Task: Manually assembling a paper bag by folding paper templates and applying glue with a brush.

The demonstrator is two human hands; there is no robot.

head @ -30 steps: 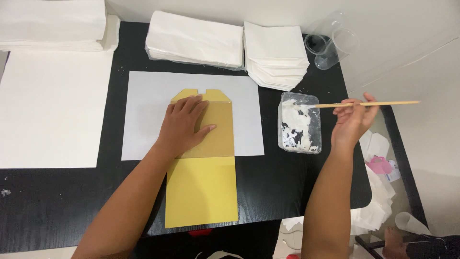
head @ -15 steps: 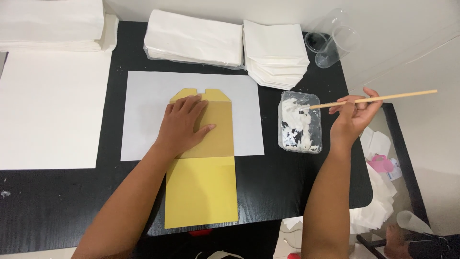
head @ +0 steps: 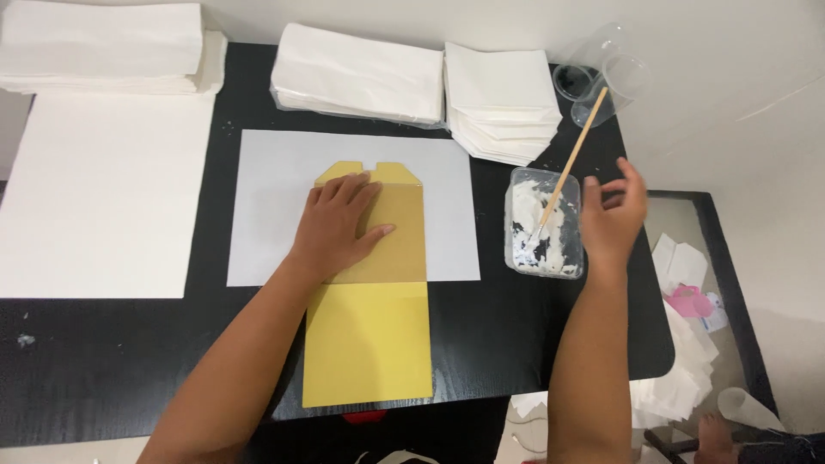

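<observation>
Paper stacks are sitting far left of the yellow envelope, with a big white sheet below them. Left hand is lying flat, fingers spread, pressing the envelope's brown upper half onto the white backing sheet; the yellow lower half is hanging past that sheet toward the near table edge. Right of the envelope, the clear plastic tub of white paste is sitting on the black table, just off the backing sheet's edge. Wooden stick is leaning with its tip in the tub, upper end pointing toward the clear cups at the back. Right hand is hovering just right of the tub, fingers loosely curled and blurred; can't tell if it's touching the stick, looks like not gripping it. Judgement: the glue-loading step is going best by keeping the left palm pinning the envelope so it isn't creeping, taking a small load on the stick tip, wiping excess on the tub rim, and keeping drips over the backing sheet, not the table.
</observation>
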